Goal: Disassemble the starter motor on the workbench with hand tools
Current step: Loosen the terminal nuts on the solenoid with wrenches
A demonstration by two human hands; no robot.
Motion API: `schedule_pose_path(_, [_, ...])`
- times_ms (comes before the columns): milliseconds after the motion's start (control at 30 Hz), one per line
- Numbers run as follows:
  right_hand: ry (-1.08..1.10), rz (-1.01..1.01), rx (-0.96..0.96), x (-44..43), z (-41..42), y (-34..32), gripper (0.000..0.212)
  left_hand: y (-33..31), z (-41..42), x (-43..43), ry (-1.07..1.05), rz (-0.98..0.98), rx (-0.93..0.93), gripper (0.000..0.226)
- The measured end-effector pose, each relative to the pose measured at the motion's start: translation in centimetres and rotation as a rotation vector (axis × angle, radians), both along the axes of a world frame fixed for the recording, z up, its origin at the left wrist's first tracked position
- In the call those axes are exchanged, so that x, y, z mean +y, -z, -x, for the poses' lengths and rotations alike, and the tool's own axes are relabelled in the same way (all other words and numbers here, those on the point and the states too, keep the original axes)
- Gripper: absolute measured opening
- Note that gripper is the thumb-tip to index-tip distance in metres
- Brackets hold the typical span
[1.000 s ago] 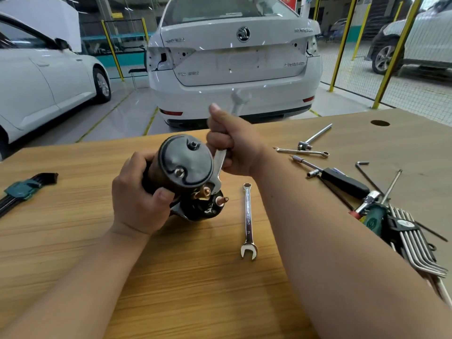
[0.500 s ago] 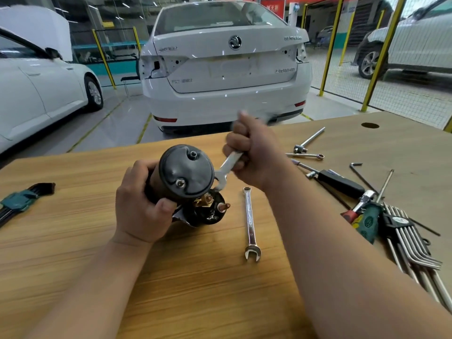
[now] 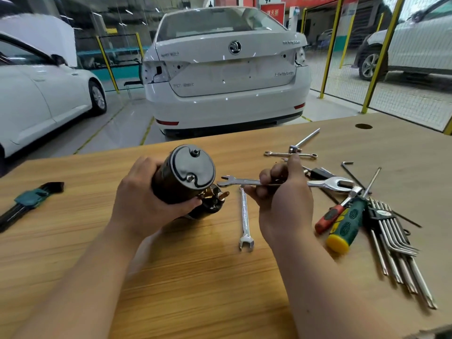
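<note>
Workbench [image 3: 195, 289] across lower frame. Left of centre, grips starter motor [image 3: 193, 172] with left hand [image 3: 139, 204], fingers curled round casing. Pinches open-end wrench [image 3: 244, 182] in right hand [image 3: 283, 204], now pulled off terminal nut [image 3: 209, 191], level; probably re-seating. Beyond, white car [image 3: 225, 77].

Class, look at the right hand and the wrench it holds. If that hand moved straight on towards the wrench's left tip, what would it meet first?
Probably the starter motor, gripped by the left hand. The wrench in the right hand points at it across a small gap. Depth is unclear.
</note>
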State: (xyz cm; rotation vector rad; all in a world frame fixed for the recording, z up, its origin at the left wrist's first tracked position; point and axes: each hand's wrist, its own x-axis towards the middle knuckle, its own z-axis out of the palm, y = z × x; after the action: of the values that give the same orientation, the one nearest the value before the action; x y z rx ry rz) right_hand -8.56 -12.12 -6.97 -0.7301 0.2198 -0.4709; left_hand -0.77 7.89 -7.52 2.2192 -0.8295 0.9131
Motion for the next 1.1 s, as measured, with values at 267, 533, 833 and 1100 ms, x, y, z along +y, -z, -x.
schedule_pose_path(267, [-0.200,0.224,-0.094,-0.1,0.9,-0.7,0.058,-1.5,0.3,-0.3,-0.079,0.055,0.411,0.055])
schedule_pose_path(533, [-0.166,0.001,0.020,-0.1,1.4,-0.8,0.050,-2.0,-0.7,-1.1,-0.131,0.016,0.479,0.049])
schedule_pose_path(833, [-0.110,-0.044,0.013,1.2,3.2,-0.5,0.060,-1.5,0.2,-0.7,-0.159,0.047,0.424,0.067])
schedule_pose_path(1100, [-0.175,0.013,0.022,1.1,3.6,-1.3,0.050,-1.0,1.5,-0.3,-0.134,0.048,0.308,0.062])
